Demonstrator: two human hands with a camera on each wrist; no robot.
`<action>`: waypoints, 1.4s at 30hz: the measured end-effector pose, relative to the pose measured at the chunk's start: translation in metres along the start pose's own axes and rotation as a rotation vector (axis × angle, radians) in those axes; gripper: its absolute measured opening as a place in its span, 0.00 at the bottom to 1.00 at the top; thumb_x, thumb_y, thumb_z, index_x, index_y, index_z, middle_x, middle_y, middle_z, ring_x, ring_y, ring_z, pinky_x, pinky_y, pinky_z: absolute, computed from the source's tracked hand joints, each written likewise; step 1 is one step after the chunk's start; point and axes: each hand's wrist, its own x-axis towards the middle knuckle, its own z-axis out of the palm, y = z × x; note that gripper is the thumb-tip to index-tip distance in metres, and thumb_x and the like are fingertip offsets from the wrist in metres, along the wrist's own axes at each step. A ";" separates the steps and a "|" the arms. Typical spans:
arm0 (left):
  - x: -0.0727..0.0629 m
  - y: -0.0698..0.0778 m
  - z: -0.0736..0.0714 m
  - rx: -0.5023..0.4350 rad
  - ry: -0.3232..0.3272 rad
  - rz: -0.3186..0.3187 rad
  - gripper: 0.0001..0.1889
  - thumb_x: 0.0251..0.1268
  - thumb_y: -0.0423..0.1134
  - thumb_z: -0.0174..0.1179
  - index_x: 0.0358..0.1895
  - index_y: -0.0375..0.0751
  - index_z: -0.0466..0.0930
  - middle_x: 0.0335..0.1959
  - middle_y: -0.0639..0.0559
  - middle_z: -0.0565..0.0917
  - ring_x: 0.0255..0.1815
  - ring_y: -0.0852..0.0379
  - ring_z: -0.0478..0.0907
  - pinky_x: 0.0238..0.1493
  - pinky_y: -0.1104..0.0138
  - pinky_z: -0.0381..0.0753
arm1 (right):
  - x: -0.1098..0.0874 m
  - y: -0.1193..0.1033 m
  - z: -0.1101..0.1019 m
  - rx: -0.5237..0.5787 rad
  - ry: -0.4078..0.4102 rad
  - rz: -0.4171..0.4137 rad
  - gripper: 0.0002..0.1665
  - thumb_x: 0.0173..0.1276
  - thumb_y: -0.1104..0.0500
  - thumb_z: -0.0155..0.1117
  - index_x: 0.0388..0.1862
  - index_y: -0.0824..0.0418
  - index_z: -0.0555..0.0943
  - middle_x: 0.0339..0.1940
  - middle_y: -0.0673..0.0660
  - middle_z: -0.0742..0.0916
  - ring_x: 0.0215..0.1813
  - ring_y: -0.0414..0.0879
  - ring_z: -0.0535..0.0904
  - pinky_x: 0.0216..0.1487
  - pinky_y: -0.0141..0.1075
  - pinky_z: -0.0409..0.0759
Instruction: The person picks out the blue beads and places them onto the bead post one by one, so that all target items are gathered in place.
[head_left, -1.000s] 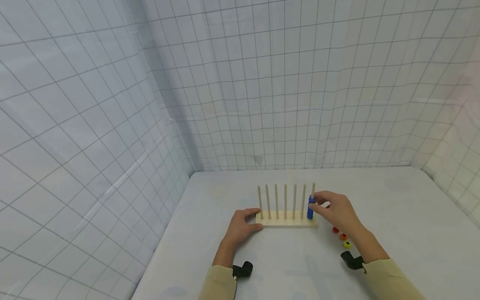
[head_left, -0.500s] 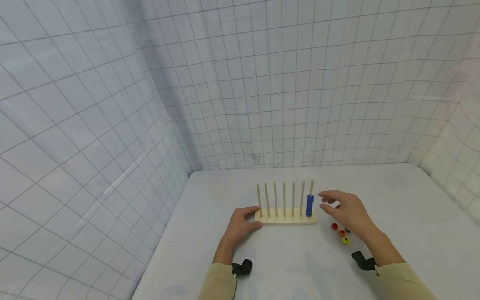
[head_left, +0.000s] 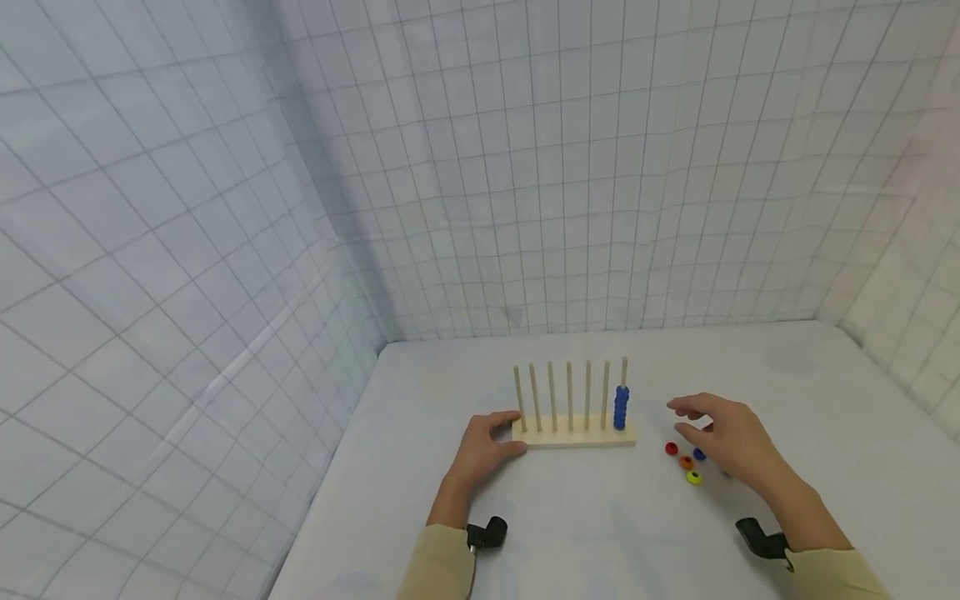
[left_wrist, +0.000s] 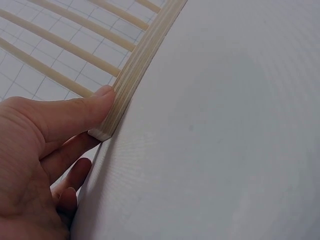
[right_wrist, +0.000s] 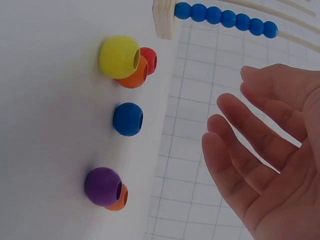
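Note:
A wooden peg board point(head_left: 573, 438) with a row of upright pegs stands on the table. Blue beads point(right_wrist: 228, 19) are stacked on its rightmost peg, whose tip shows bare above them. My left hand point(head_left: 482, 450) grips the board's left end, thumb on the front edge and fingers behind. To the right of the board, my right hand point(head_left: 731, 435) hovers over loose beads with its fingers loosely bent and nothing between them. Near it lie a yellow bead point(right_wrist: 116, 56), a red bead point(right_wrist: 150, 61), an orange bead point(right_wrist: 134, 76), a blue bead point(right_wrist: 127, 119) and a purple bead point(right_wrist: 102, 185).
Another orange bead point(right_wrist: 120, 199) shows partly behind the purple one. The white table point(head_left: 585, 517) is bounded at the back and sides by white grid-patterned sheets point(head_left: 562, 208). A black wrist camera point(head_left: 487, 533) sits on each forearm.
My right hand has left the blue bead stack and moved right and slightly down, over the loose beads. The left hand has kept its hold on the peg board.

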 end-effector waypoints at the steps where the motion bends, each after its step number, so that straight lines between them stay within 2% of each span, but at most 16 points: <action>1: 0.001 0.000 0.000 0.000 0.003 0.001 0.28 0.56 0.42 0.76 0.62 0.47 0.82 0.64 0.49 0.79 0.70 0.46 0.69 0.70 0.50 0.66 | -0.001 0.002 0.000 -0.012 -0.003 0.000 0.21 0.64 0.61 0.73 0.57 0.57 0.85 0.48 0.55 0.88 0.46 0.53 0.82 0.39 0.45 0.84; 6: 0.001 0.002 0.000 0.007 0.015 0.006 0.28 0.55 0.41 0.76 0.62 0.46 0.83 0.63 0.47 0.80 0.69 0.44 0.70 0.70 0.49 0.66 | -0.004 0.012 0.002 -0.060 -0.028 0.008 0.20 0.62 0.61 0.75 0.54 0.57 0.86 0.46 0.53 0.88 0.40 0.47 0.80 0.34 0.38 0.77; 9: 0.001 0.003 -0.001 0.006 0.019 -0.006 0.28 0.55 0.41 0.76 0.62 0.46 0.83 0.63 0.48 0.80 0.69 0.45 0.70 0.70 0.50 0.65 | -0.005 0.016 0.003 -0.062 -0.039 0.017 0.19 0.62 0.62 0.75 0.53 0.58 0.87 0.44 0.53 0.88 0.37 0.45 0.78 0.32 0.37 0.73; 21: 0.002 0.006 -0.001 -0.009 0.022 -0.006 0.28 0.54 0.43 0.76 0.61 0.47 0.83 0.63 0.49 0.80 0.69 0.46 0.70 0.70 0.50 0.65 | -0.009 0.022 -0.002 -0.097 -0.116 0.037 0.17 0.61 0.63 0.73 0.50 0.55 0.87 0.39 0.49 0.87 0.33 0.44 0.71 0.28 0.36 0.69; 29: 0.002 0.005 -0.001 -0.007 0.018 0.013 0.28 0.55 0.40 0.76 0.61 0.44 0.83 0.62 0.46 0.81 0.68 0.44 0.71 0.70 0.49 0.66 | -0.011 0.029 0.002 -0.099 -0.147 0.042 0.15 0.60 0.62 0.73 0.47 0.55 0.88 0.38 0.49 0.87 0.32 0.43 0.72 0.29 0.37 0.71; 35: 0.004 0.004 0.001 0.009 0.002 0.013 0.28 0.55 0.41 0.76 0.61 0.44 0.83 0.62 0.47 0.81 0.68 0.46 0.72 0.70 0.51 0.67 | -0.013 0.034 0.004 -0.126 -0.176 0.043 0.15 0.57 0.63 0.75 0.44 0.54 0.89 0.37 0.48 0.87 0.34 0.45 0.76 0.34 0.42 0.76; 42: 0.003 0.004 -0.001 0.009 0.030 -0.008 0.28 0.54 0.42 0.77 0.61 0.46 0.83 0.62 0.49 0.81 0.68 0.45 0.72 0.70 0.49 0.66 | -0.009 0.036 0.007 -0.166 -0.195 0.024 0.12 0.55 0.63 0.76 0.40 0.54 0.89 0.34 0.47 0.86 0.42 0.54 0.81 0.43 0.55 0.80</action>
